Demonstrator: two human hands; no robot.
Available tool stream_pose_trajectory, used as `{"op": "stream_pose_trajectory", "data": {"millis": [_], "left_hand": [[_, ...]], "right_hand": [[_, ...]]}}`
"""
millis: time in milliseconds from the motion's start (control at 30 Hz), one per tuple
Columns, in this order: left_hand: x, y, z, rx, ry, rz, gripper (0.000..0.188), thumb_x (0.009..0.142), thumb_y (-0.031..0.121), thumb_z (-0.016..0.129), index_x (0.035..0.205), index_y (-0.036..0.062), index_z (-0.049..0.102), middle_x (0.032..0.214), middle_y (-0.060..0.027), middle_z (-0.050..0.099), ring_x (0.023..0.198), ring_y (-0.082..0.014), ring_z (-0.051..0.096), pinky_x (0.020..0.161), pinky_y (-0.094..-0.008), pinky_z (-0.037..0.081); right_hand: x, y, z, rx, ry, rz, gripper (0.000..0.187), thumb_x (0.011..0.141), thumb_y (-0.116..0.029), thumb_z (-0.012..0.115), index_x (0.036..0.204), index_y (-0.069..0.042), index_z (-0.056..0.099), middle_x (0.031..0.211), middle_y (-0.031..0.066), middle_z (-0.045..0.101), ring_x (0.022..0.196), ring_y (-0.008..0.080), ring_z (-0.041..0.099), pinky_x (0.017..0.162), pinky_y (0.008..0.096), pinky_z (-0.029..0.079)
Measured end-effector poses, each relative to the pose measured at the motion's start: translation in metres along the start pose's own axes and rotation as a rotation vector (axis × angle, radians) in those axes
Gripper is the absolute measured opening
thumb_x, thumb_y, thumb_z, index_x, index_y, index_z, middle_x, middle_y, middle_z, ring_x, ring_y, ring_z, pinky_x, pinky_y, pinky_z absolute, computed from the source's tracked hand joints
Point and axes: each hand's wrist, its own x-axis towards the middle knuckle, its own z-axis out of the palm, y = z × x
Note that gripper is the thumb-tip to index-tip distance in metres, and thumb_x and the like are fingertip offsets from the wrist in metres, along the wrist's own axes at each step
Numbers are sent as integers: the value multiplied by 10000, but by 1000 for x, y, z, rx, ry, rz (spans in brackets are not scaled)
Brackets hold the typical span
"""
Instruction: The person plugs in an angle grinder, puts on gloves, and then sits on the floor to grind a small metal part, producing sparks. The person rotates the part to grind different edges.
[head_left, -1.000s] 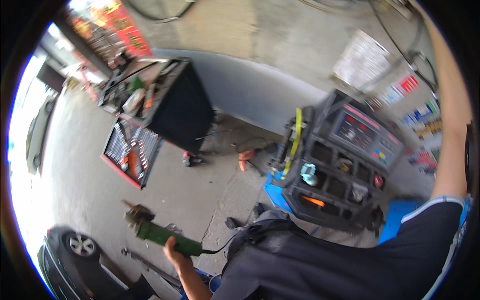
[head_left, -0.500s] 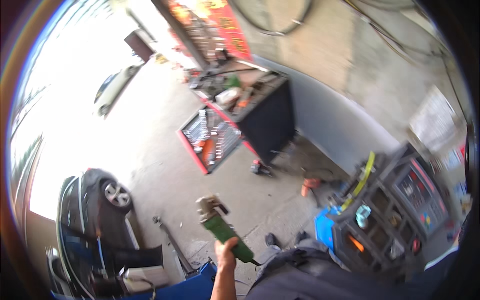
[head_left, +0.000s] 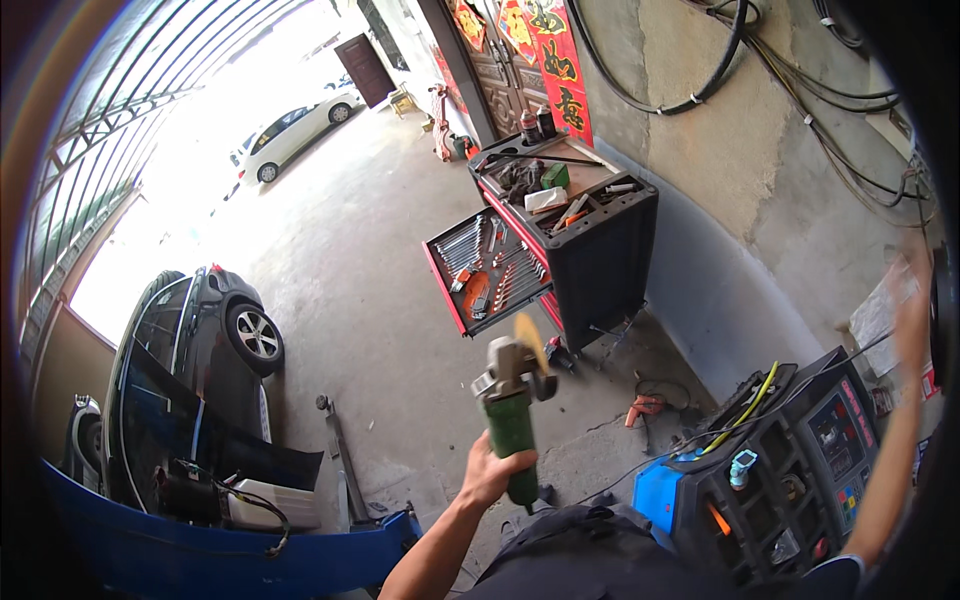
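An angle grinder (head_left: 512, 425) with a green body and a grey metal head is gripped in my left hand (head_left: 494, 470), low in the middle of the view. Its thin tan disc (head_left: 531, 343) points up and away from me. My fingers wrap round the green body, with the thumb across it. At the far right my right arm is raised, and my right hand (head_left: 912, 290) is beside the wall, smeared by motion. A thin dark cable (head_left: 800, 385) runs up over the grey machine towards that hand; whether I hold it is unclear.
A black and red tool cabinet (head_left: 605, 270) stands ahead with a drawer (head_left: 440, 285) of wrenches pulled out. At right is a grey machine (head_left: 775, 470) with trays. A dark car (head_left: 190, 350) and a blue beam (head_left: 250, 550) are at left. Black hoses (head_left: 690, 105) hang on the wall.
The grinder in my left hand has moved up and right and turned more upright, with its disc now showing. My right arm has come into view at the right. The whole view has shifted.
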Motion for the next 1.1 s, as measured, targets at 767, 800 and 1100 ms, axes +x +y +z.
{"op": "stream_pose_trajectory", "data": {"millis": [767, 800, 1100], "left_hand": [[25, -28, 139, 103, -1379, -104, 674, 752, 346, 836, 1254, -3, 552, 1101, -94, 644, 995, -194, 643, 865, -356, 546], [24, -37, 150, 115, -1442, -88, 681, 754, 347, 836, 1264, 0, 547, 1098, -84, 636, 997, -189, 630, 874, -354, 539], [54, -80, 238, 511, -1498, 332, 494, 1068, 418, 487, 1292, 3, 636, 1208, -167, 599, 1188, -290, 563, 1062, -393, 409]], "right_hand": [[-406, -300, 55, 1231, -428, 1209, 770, 786, -293, 896, 1365, 36, 510, 1233, 117, 601, 1146, 214, 584, 960, 360, 497], [-412, -303, 47, 1241, -436, 1220, 718, 787, -279, 892, 1337, 27, 546, 1198, 103, 623, 1122, 202, 593, 944, 353, 502], [-449, -233, 42, 617, 276, 1449, 411, 843, -321, 839, 1073, -25, 670, 856, 22, 670, 771, 121, 617, 709, 326, 520]]}}
